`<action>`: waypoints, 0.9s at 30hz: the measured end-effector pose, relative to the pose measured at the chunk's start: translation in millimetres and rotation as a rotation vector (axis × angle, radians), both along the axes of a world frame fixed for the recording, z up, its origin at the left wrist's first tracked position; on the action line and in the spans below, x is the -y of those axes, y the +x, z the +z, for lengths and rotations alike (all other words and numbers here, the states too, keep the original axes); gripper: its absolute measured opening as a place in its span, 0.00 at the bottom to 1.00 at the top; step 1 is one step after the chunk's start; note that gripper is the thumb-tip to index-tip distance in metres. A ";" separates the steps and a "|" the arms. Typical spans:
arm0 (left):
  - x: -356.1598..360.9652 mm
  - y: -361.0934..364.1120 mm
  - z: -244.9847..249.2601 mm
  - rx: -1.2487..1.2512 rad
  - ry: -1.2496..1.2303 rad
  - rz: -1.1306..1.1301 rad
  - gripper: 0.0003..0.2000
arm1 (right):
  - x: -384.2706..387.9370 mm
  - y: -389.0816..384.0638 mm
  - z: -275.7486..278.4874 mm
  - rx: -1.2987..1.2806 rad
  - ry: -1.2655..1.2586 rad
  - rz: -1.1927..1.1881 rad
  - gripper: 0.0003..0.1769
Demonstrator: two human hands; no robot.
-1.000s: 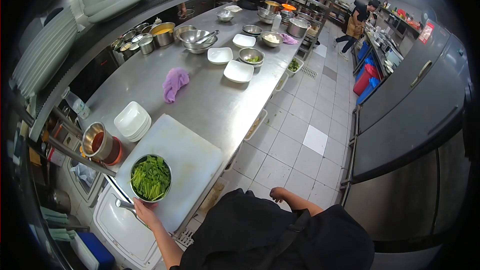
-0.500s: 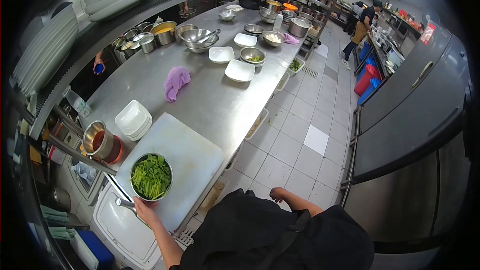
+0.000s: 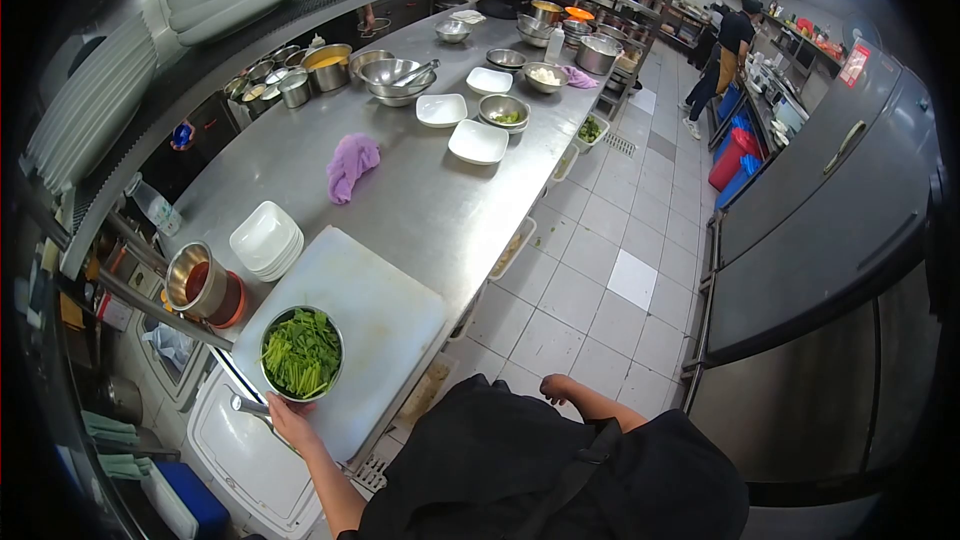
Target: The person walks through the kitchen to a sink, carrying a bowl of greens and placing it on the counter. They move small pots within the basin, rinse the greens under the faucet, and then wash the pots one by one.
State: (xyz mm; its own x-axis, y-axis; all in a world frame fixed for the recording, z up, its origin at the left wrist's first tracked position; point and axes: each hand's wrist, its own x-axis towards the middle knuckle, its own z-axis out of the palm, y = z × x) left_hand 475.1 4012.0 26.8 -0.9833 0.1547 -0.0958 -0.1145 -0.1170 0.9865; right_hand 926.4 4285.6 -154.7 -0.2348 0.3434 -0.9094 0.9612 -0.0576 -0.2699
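A round metal bowl (image 3: 341, 365) full of cut leafy greens (image 3: 302, 352) rests on the near part of the white cutting board (image 3: 392, 300). My left hand (image 3: 291, 422) grips the bowl at its near side, with some fingers hidden beneath it. Beside that hand, a metal handle (image 3: 250, 405) sticks out at the board's edge. My right hand (image 3: 556, 388) hangs by my body over the floor, its fingers curled in and nothing visible in them.
Stacked white dishes (image 3: 268, 240) and a metal pot (image 3: 198, 280) of red liquid stand beyond the board. A purple cloth (image 3: 352, 168) lies on the steel table (image 3: 420, 180). A tall fridge (image 3: 815, 210) flanks the tiled aisle (image 3: 590, 230); a person (image 3: 730, 50) stands farther along.
My hands and the bowl stay in place. The person down the aisle has shifted stance. At the far left, another person's hand with a blue object has moved back into shadow.
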 end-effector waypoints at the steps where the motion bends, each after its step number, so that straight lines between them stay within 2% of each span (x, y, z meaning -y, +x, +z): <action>1: -0.3 -0.1 -0.4 0.000 0.000 0.000 0.20 | 0.5 0.6 0.7 -0.008 0.015 -0.007 0.14; 15: -3.2 -1.8 -2.6 -0.012 0.006 0.040 0.21 | -0.8 4.3 -7.8 -0.009 0.026 -0.006 0.14; 27: 3.1 -3.8 -4.2 -0.032 -0.042 -0.035 0.21 | -0.5 -3.7 -9.2 -0.006 -0.004 0.032 0.15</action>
